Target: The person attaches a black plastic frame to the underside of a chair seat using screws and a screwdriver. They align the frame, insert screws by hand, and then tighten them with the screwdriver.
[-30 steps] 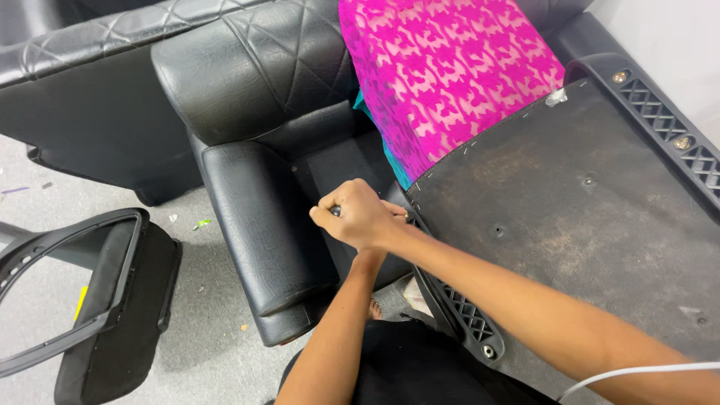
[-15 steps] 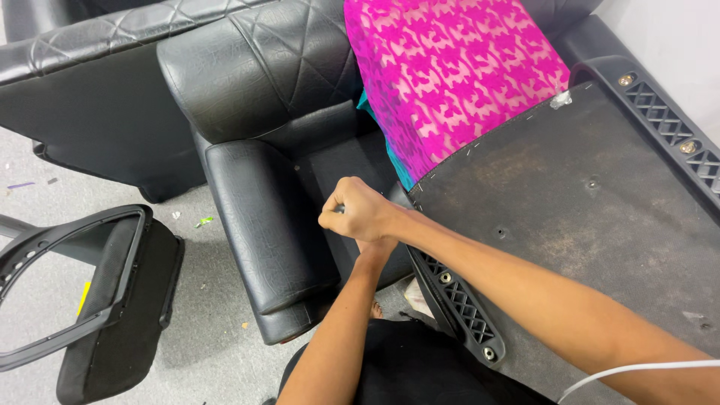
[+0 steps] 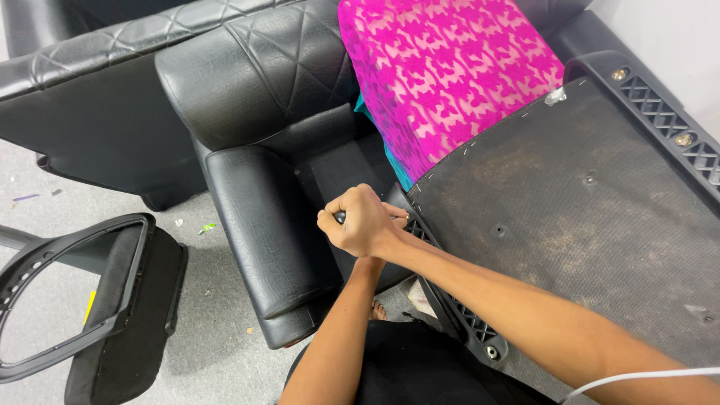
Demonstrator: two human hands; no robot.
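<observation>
The right hand (image 3: 361, 223) is clenched in a fist around a small dark tool handle (image 3: 340, 217), of which only the end shows at the thumb side. The left hand is hidden beneath the right; its forearm (image 3: 341, 330) rises from below, and I cannot tell how its fingers stand. The fist sits at the near corner of an upturned chair seat base (image 3: 570, 217), dark and dusty, edged by a black plastic rim (image 3: 457, 311) running down and right of the fingers. Above them lies bright pink patterned fabric (image 3: 450, 75). Left of them stands a black leather armchair (image 3: 259, 150), and farther left, on the floor, a black chair backrest frame (image 3: 82, 300).
</observation>
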